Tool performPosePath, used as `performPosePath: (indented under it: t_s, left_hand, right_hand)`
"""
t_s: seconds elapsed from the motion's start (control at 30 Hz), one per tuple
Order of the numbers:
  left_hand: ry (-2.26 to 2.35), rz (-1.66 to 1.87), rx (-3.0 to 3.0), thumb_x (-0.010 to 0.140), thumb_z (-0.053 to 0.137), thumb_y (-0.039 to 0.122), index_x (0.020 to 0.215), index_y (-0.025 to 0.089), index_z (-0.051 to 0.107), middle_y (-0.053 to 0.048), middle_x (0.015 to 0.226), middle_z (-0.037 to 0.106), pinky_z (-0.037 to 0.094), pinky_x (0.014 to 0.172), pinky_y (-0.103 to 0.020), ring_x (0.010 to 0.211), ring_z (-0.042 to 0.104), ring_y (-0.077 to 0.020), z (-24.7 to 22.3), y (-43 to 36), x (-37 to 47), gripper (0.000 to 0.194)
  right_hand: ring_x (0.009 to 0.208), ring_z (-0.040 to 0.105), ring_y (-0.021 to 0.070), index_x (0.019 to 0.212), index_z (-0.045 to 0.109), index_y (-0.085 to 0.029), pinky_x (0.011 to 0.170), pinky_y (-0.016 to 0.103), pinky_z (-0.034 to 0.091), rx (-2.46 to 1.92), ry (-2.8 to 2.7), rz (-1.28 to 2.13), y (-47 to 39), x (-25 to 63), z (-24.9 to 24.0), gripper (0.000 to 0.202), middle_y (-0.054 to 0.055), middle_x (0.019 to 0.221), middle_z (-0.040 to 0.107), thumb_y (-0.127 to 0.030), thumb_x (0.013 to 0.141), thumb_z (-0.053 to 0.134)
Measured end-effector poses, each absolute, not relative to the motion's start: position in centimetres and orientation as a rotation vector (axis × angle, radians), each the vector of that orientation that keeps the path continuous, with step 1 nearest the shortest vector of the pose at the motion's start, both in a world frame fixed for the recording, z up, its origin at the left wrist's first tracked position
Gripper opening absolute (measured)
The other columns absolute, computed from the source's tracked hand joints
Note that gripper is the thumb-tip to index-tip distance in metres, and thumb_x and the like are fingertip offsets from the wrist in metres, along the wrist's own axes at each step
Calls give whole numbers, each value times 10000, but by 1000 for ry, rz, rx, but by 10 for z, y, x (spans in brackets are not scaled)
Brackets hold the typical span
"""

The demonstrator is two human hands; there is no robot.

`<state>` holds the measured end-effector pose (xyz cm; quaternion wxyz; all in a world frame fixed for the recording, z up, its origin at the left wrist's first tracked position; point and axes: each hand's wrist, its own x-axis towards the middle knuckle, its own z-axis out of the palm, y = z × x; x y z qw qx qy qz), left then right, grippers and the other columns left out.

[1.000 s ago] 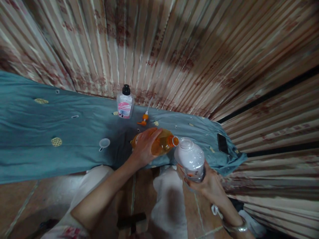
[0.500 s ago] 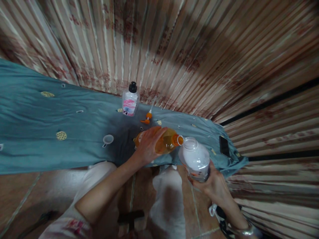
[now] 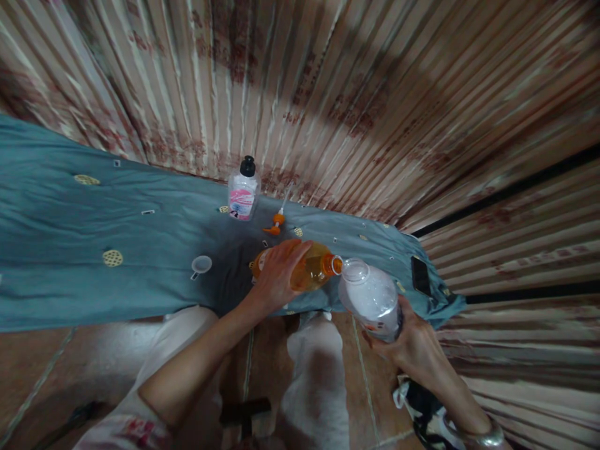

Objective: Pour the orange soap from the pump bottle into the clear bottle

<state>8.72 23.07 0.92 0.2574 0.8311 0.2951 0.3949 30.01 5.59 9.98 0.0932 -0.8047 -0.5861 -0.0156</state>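
My left hand point(image 3: 277, 275) is wrapped over an orange bottle point(image 3: 312, 267) that lies tilted on its side, its uncapped mouth facing right. A clear bottle with whitish contents point(image 3: 372, 297) is held by my right hand point(image 3: 407, 334) around its lower part. It leans left, and its open mouth is right beside the orange bottle's mouth; whether they touch I cannot tell. Behind the orange bottle lies an orange pump head point(image 3: 276, 224) with a clear tube. A clear bottle with a pink label and black cap point(image 3: 242, 195) stands further back.
A small clear cup-like piece point(image 3: 201, 265) lies on the teal cloth point(image 3: 159, 240), left of my hands. A dark phone point(image 3: 420, 275) rests at the cloth's right end. Pleated curtains point(image 3: 300, 75) hang behind and to the right. My knees are below the front edge, above a tiled floor.
The clear bottle in my right hand has tilted further left, with its base swung right. My left hand and the orange bottle have barely moved.
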Motion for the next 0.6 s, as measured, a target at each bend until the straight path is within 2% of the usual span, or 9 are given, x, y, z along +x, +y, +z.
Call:
performPosePath:
  t_s: [0.27, 0.6]
  left_hand:
    - [827, 1060, 2264, 742, 697, 393, 1382, 199, 398, -132, 1362, 508, 383, 1073, -459, 1259, 483, -304, 12, 230, 88, 732]
    - [841, 1051, 2261, 747, 689, 414, 1385, 228, 398, -124, 1364, 498, 374, 1067, -479, 1261, 473, -312, 11, 229, 88, 726]
  right_hand:
    - [655, 692, 297, 1256, 482, -79, 562, 357, 519, -2425, -1724, 31, 57, 300, 110, 801, 128, 805, 728, -556, 633, 640]
    - [685, 685, 286, 1264, 467, -127, 579, 361, 518, -2401, -1829, -122, 48, 305, 110, 736, 122, 867, 714, -537, 670, 611]
